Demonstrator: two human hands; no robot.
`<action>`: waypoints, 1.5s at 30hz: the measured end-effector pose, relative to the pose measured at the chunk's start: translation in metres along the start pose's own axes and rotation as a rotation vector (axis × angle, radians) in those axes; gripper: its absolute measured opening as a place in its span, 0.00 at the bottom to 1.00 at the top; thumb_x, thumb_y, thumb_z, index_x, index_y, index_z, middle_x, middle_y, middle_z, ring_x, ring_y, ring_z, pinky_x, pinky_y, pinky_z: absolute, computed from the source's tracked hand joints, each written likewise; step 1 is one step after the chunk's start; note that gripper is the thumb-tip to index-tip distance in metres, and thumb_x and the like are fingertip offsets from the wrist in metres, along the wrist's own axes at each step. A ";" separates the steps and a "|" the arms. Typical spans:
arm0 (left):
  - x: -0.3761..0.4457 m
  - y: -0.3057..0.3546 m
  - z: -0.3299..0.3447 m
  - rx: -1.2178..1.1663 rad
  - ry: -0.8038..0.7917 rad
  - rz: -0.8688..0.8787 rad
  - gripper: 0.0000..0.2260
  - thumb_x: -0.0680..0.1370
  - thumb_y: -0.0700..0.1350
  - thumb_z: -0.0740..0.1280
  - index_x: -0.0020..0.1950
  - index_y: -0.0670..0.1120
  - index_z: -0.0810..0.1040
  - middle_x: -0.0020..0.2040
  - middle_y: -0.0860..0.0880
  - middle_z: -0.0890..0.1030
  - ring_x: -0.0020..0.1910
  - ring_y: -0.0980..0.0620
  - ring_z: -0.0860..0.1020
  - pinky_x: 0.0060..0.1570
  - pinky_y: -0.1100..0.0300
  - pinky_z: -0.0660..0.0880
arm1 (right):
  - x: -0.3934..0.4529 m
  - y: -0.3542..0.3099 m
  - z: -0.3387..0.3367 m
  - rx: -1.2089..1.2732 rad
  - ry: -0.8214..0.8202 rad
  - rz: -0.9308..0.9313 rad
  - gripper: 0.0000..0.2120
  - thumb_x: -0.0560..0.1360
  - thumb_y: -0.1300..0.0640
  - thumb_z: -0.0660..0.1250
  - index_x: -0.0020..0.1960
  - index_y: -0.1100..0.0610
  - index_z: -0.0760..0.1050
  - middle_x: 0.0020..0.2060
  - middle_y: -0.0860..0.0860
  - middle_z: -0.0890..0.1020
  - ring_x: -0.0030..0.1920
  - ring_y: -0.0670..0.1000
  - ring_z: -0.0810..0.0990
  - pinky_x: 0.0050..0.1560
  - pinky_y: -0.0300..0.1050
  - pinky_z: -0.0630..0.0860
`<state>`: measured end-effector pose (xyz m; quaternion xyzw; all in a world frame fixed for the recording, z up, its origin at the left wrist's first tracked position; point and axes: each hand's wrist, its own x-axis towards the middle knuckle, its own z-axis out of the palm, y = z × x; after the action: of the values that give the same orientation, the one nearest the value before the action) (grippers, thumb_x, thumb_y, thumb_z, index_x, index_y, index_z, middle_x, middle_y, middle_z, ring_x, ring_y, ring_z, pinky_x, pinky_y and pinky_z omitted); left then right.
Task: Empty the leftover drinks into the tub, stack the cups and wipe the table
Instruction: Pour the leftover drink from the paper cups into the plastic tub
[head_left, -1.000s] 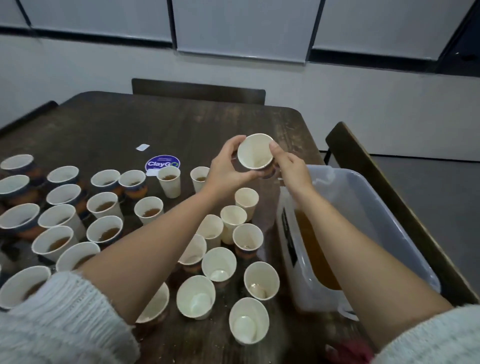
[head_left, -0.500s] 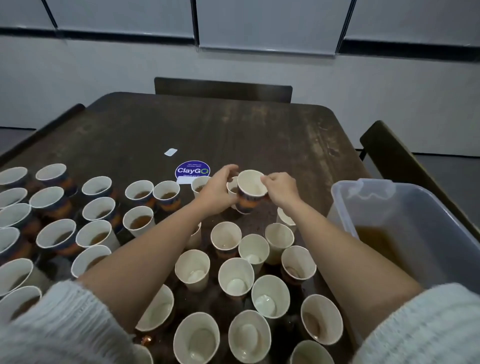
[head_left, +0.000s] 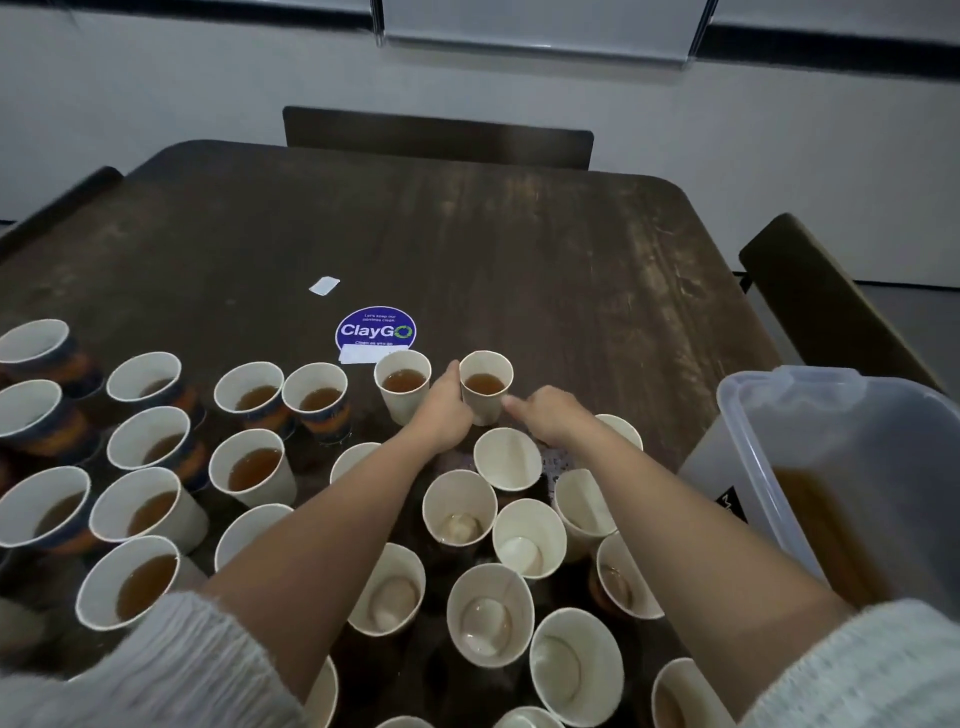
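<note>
Progress is partial, I'm judging: drained cups (head_left: 458, 508) are crowding the table's (head_left: 519, 249) near edge beside the tub (head_left: 852, 467), and full ones are waiting along its left edge. My left hand (head_left: 441, 415) is curling round a tea-filled cup (head_left: 485, 385); my right hand (head_left: 550, 418) is reaching, fingers loose.

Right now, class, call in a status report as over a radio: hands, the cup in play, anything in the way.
Left hand gripping full cup; right hand reaching in, index finger out. Tub right, holding brown liquid. Emptied cups crowd the near path.
</note>
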<state>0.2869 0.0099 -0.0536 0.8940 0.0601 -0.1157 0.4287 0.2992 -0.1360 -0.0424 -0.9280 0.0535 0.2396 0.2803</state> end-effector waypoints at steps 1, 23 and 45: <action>0.003 -0.001 0.002 -0.020 0.003 -0.014 0.24 0.77 0.32 0.60 0.72 0.42 0.62 0.68 0.42 0.72 0.68 0.43 0.70 0.67 0.52 0.67 | 0.008 -0.001 0.000 0.074 0.058 0.007 0.25 0.82 0.43 0.55 0.57 0.65 0.77 0.52 0.61 0.80 0.52 0.60 0.78 0.45 0.45 0.71; 0.002 0.013 -0.003 -0.399 0.145 0.097 0.33 0.69 0.32 0.72 0.70 0.45 0.64 0.59 0.51 0.73 0.60 0.52 0.72 0.62 0.55 0.72 | 0.015 -0.033 -0.022 0.345 0.222 -0.011 0.13 0.77 0.63 0.57 0.47 0.66 0.79 0.36 0.59 0.82 0.28 0.51 0.78 0.26 0.38 0.71; -0.145 0.134 0.020 -0.393 0.065 0.570 0.27 0.71 0.39 0.75 0.66 0.47 0.67 0.55 0.55 0.74 0.52 0.59 0.74 0.45 0.72 0.71 | -0.212 0.042 -0.118 0.681 0.318 -0.104 0.11 0.79 0.52 0.64 0.41 0.58 0.74 0.33 0.55 0.75 0.33 0.51 0.73 0.36 0.41 0.69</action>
<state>0.1710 -0.0908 0.0723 0.7785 -0.1574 0.0511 0.6055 0.1515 -0.2430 0.1234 -0.8087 0.1259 0.0465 0.5727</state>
